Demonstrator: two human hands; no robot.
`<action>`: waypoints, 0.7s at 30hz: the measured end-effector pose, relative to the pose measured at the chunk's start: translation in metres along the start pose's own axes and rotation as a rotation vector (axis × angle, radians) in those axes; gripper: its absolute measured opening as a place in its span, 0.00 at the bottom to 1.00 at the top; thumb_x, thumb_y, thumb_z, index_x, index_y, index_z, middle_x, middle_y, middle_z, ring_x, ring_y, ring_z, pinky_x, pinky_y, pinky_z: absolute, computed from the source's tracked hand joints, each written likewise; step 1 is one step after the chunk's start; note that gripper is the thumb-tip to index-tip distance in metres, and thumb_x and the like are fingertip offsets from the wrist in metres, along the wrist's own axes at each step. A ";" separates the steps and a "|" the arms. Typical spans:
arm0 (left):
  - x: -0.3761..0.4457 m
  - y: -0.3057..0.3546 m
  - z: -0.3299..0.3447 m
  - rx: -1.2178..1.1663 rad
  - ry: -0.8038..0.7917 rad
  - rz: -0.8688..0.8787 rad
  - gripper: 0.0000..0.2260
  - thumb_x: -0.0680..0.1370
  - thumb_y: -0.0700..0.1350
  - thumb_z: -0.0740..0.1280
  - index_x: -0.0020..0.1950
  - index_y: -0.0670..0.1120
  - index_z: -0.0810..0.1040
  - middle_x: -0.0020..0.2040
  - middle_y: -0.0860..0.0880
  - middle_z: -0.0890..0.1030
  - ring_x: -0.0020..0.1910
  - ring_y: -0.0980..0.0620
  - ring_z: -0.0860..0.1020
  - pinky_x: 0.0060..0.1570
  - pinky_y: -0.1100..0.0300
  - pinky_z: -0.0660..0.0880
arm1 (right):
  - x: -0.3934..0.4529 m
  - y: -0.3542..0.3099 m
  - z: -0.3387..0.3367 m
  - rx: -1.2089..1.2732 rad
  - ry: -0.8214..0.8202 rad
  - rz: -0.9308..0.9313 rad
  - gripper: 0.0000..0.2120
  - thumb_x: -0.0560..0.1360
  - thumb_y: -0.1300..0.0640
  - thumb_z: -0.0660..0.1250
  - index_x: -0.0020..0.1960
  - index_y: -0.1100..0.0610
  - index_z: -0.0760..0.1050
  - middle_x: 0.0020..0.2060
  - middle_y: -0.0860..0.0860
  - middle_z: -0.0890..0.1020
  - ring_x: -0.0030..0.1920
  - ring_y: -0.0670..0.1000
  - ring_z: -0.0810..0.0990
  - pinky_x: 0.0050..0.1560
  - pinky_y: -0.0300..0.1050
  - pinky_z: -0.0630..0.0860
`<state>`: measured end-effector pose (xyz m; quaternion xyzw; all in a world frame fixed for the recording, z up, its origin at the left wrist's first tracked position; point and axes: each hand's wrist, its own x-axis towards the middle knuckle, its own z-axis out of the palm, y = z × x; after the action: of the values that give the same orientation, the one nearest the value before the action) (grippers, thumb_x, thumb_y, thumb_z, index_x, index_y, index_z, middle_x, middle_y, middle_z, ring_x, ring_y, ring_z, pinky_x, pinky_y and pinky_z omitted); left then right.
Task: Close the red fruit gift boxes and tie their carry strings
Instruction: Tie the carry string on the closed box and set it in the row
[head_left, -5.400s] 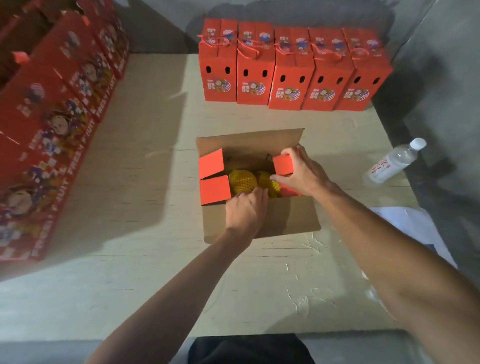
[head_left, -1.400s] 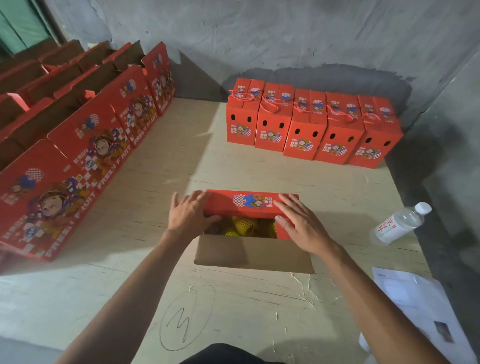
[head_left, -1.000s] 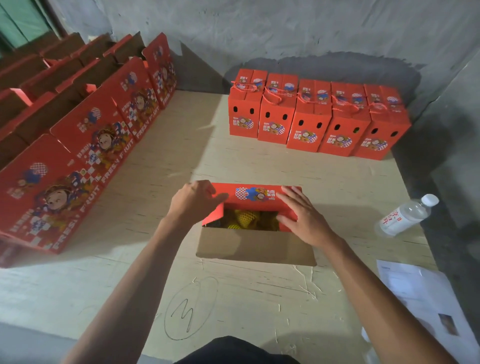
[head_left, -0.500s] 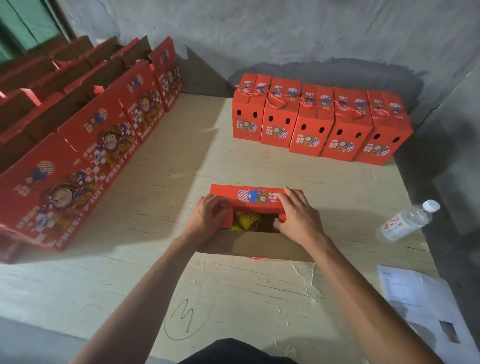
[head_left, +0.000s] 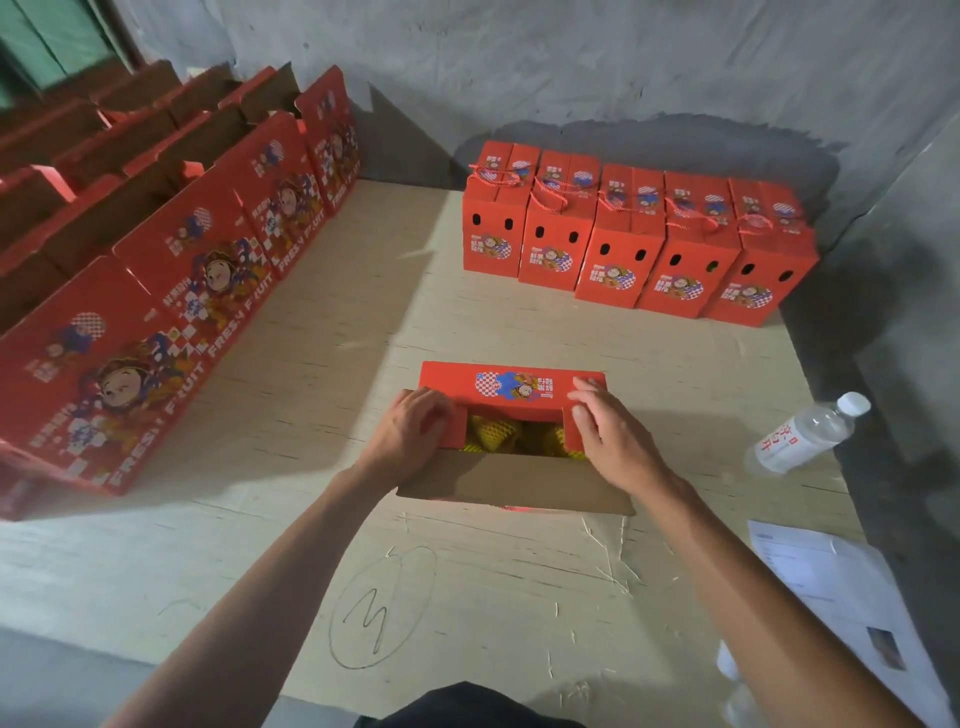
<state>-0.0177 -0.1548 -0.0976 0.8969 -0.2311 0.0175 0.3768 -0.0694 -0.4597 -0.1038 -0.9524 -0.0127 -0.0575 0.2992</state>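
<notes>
Head view shows the open box (head_left: 514, 483) mid-worktop, left hand (head_left: 410, 436) curled on its left end flap, right hand (head_left: 613, 441) flat on the far flap (head_left: 511, 389); netted fruit (head_left: 498, 439) could jam that flap.

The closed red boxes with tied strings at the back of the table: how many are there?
5, standing side by side in one row by the wall: first, second, third, fourth, fifth. No more show behind them.

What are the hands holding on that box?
The left hand grips the left side flap of the open box. The right hand rests flat on the red lid flap, pressing rather than gripping.
</notes>
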 end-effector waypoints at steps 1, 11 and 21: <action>-0.001 -0.004 -0.005 -0.007 -0.027 0.024 0.11 0.74 0.27 0.65 0.49 0.39 0.82 0.53 0.47 0.84 0.51 0.44 0.78 0.58 0.48 0.73 | -0.005 0.004 -0.005 0.031 0.001 -0.015 0.15 0.85 0.59 0.60 0.70 0.57 0.73 0.71 0.50 0.76 0.70 0.51 0.75 0.67 0.49 0.74; -0.004 -0.021 -0.036 0.103 -0.283 0.130 0.24 0.72 0.25 0.63 0.63 0.41 0.83 0.68 0.46 0.80 0.68 0.45 0.76 0.70 0.49 0.72 | -0.034 0.034 -0.036 -0.070 -0.162 -0.169 0.34 0.72 0.81 0.56 0.70 0.57 0.77 0.76 0.45 0.69 0.77 0.43 0.66 0.74 0.33 0.63; -0.017 -0.024 -0.034 0.093 -0.333 0.057 0.32 0.74 0.74 0.63 0.74 0.61 0.72 0.72 0.59 0.76 0.69 0.57 0.75 0.66 0.51 0.76 | -0.043 0.033 -0.036 -0.068 -0.174 -0.127 0.27 0.76 0.40 0.72 0.72 0.49 0.77 0.77 0.38 0.65 0.77 0.33 0.59 0.74 0.36 0.63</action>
<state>-0.0178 -0.1097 -0.0925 0.8969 -0.3147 -0.1098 0.2907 -0.1143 -0.5071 -0.0984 -0.9607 -0.0970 0.0063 0.2601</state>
